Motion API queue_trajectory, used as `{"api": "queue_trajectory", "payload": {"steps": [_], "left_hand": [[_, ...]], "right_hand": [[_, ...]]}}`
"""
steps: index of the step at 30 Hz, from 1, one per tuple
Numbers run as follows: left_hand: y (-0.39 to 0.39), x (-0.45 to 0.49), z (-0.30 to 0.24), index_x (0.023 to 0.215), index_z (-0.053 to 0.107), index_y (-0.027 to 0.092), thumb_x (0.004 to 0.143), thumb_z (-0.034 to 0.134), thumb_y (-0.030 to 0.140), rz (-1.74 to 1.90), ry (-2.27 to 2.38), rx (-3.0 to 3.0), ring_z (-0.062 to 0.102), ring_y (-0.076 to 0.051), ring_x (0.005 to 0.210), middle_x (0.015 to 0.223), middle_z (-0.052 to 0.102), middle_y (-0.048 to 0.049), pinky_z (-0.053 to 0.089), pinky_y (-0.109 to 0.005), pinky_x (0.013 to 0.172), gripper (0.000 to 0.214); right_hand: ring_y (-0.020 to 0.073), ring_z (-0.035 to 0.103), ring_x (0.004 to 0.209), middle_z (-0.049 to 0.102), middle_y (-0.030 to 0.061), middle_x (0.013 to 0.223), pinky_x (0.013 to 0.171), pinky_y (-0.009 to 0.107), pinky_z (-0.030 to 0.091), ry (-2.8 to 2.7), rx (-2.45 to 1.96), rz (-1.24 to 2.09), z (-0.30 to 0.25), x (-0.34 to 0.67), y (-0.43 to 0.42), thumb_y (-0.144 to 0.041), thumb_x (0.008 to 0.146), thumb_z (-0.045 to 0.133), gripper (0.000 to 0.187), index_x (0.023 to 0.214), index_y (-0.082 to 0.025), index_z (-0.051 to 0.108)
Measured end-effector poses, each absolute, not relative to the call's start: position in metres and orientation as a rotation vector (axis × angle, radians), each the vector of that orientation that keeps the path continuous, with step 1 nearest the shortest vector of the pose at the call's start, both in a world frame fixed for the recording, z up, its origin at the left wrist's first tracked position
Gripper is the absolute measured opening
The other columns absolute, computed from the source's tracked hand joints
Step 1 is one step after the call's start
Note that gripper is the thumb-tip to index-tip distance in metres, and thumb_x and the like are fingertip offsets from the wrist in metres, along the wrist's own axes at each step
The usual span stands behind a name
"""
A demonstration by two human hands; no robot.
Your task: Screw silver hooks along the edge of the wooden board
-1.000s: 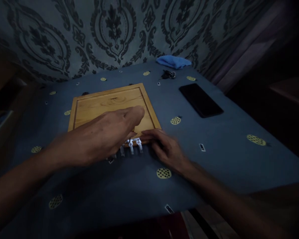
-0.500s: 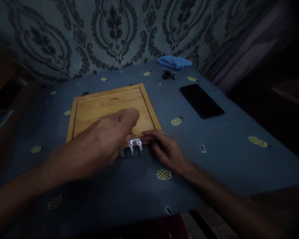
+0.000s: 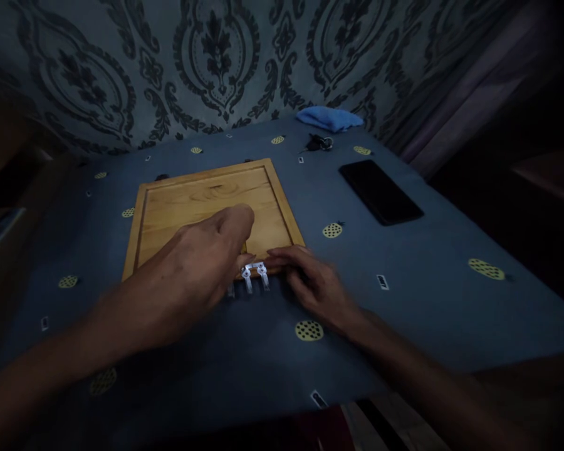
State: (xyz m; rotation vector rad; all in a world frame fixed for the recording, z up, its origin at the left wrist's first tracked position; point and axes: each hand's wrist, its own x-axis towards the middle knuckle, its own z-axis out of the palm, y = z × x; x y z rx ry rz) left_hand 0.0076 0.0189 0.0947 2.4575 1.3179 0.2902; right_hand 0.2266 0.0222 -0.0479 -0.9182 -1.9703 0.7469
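A square wooden board (image 3: 207,181) with a raised frame lies on the table. Along its near edge sits a shiny hook rack (image 3: 249,270) with several prongs hanging over the side; its left end is hidden. My left hand (image 3: 202,257) is closed above this edge, its thumb tip close to the rack. A yellowish sliver shows under the curled fingers, but what they hold is mostly covered. My right hand (image 3: 310,275) grips at the board's near right corner, fingertips against the rack's right end.
A black phone (image 3: 380,191) lies to the right on the blue pineapple-print tablecloth (image 3: 418,300). Farther back are keys (image 3: 318,143) and a folded blue cloth (image 3: 329,118). A patterned curtain or wall covering (image 3: 216,56) rises behind the table.
My left hand has shifted slightly left and turned a little at the wrist. My right hand, the board and the hook rack stay in place.
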Motion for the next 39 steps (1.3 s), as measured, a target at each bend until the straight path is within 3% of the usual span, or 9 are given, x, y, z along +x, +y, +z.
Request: {"api": "queue_trajectory", "payload": {"steps": [12,18,26,39], "left_hand": [[0.018,0.006,0.098,0.089,0.041,0.024,0.1,0.042,0.033,0.309,1.3,2.47,0.054,-0.015,0.058,0.074,0.054,0.001,0.034,-0.026,0.048,0.014],[0.015,-0.002,0.111,0.099,0.047,0.025,0.098,0.047,0.035,0.464,1.4,2.524,0.06,-0.018,0.068,0.082,0.061,-0.0001,0.041,-0.028,0.054,0.011],[0.018,-0.006,0.102,0.095,0.046,0.024,0.099,0.048,0.034,0.382,1.32,2.546,0.056,-0.015,0.06,0.077,0.059,0.0012,0.036,-0.026,0.049,0.011],[0.019,0.0,0.097,0.092,0.043,0.023,0.101,0.041,0.033,0.265,1.277,2.46,0.057,-0.016,0.065,0.081,0.059,-0.0014,0.036,-0.026,0.052,0.013]], "right_hand": [[0.0197,0.071,0.103,0.076,0.0037,0.106,0.09,0.041,0.057,-1.967,-0.909,0.741,-0.05,0.227,0.024,-0.002,0.088,0.045,0.046,0.126,-0.025,0.056],[0.0197,0.071,0.103,0.077,0.0027,0.104,0.091,0.041,0.056,-1.976,-0.898,0.755,-0.049,0.227,0.024,-0.002,0.089,0.045,0.045,0.126,-0.026,0.056],[0.02,0.071,0.103,0.077,0.0034,0.103,0.091,0.042,0.056,-1.964,-0.908,0.766,-0.048,0.227,0.022,-0.003,0.09,0.045,0.044,0.125,-0.026,0.056],[0.0192,0.07,0.103,0.076,0.0029,0.105,0.091,0.041,0.056,-1.961,-0.95,0.792,-0.047,0.227,0.021,-0.004,0.09,0.044,0.043,0.125,-0.026,0.057]]}}
